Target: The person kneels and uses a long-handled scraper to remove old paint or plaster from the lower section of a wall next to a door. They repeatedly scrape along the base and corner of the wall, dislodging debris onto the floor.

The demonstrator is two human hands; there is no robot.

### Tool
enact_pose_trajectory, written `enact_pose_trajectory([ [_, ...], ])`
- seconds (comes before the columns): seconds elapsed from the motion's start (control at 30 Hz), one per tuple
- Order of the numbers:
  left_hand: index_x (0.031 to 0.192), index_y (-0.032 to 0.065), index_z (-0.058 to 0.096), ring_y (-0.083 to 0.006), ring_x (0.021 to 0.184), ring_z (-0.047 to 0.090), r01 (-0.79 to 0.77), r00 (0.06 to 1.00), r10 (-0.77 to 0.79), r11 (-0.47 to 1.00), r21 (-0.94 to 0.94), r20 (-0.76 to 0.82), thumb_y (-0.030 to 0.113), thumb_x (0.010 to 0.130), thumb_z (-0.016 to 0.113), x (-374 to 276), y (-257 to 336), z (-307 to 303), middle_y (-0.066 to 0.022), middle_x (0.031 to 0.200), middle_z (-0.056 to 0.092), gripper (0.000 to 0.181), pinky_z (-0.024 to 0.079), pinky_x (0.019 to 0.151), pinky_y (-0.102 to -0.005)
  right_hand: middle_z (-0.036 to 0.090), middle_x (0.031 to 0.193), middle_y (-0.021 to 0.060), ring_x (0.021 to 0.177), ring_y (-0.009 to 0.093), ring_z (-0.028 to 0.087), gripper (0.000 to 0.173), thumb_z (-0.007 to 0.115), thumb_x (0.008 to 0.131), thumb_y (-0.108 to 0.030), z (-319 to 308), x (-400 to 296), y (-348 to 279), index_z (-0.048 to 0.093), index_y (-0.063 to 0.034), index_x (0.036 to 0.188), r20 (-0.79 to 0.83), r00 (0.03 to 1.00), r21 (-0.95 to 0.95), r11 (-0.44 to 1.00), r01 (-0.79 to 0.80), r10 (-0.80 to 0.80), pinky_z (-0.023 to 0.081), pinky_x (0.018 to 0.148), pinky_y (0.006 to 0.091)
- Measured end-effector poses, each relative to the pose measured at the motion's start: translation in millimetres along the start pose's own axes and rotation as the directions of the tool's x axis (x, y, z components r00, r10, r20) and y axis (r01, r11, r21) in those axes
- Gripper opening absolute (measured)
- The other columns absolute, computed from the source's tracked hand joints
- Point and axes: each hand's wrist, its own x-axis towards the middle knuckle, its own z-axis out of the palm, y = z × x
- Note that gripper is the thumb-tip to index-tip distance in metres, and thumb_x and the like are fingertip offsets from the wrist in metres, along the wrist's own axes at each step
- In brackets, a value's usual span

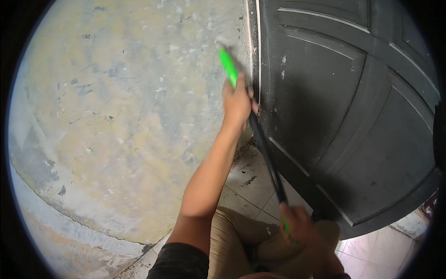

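My left hand [238, 103] is wrapped around a long black pole [266, 150] just below its bright green end section [227, 64]. That green end points up and left at the worn, patchy wall [132, 101]. Its tip is blurred, and I cannot tell whether it touches the wall. Lower down and nearer my body, my right hand [298, 223] grips the pole's other end, where a bit of green shows between the fingers. The right hand is blurred.
A dark grey panelled door [324, 97] stands on the right, with a pale-edged frame [258, 45] between it and the wall. Below lie light floor tiles [251, 181] with dark debris. My bent legs in khaki trousers [230, 237] are beneath my arms.
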Motion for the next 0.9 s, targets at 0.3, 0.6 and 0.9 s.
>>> enact_pose_trajectory([
  [0.3,0.122,0.0007,0.048,-0.0149,0.047,0.054,0.043,0.999,-0.042,0.999,0.024,-0.022,0.038,0.114,0.051,-28,-18,-4,-0.0047,0.075,0.053,0.039,0.045,0.039,-0.0317,0.063,0.068,0.0114,0.066,0.024,0.067,0.058,0.052,0.111,-0.053,-6,2,73,0.070,-0.0011,0.091,0.139,0.988,-0.144,0.985,0.090,-0.070,0.052,0.062,0.0439],
  [0.6,0.114,0.0067,0.040,-0.0176,0.042,0.055,0.010,0.999,-0.013,0.994,-0.110,-0.033,0.038,0.115,0.050,-99,18,-63,-0.0050,0.072,0.055,0.033,0.047,0.039,-0.0301,0.059,0.075,0.0084,0.067,0.021,0.059,0.034,0.058,0.110,-0.038,22,-44,49,0.063,-0.0055,0.099,0.043,0.993,-0.159,0.981,0.111,-0.106,0.047,0.061,0.0398],
  [0.9,0.111,0.0084,0.044,-0.0170,0.038,0.051,-0.015,0.999,0.021,0.987,-0.158,0.038,0.038,0.113,0.053,-75,52,-53,-0.0042,0.073,0.056,0.031,0.044,0.036,-0.0304,0.061,0.119,0.0262,0.109,0.043,0.063,0.054,0.057,0.109,-0.051,42,-82,-55,0.058,0.0003,0.125,-0.100,0.977,-0.192,0.960,-0.202,0.186,0.048,0.094,0.0525],
])
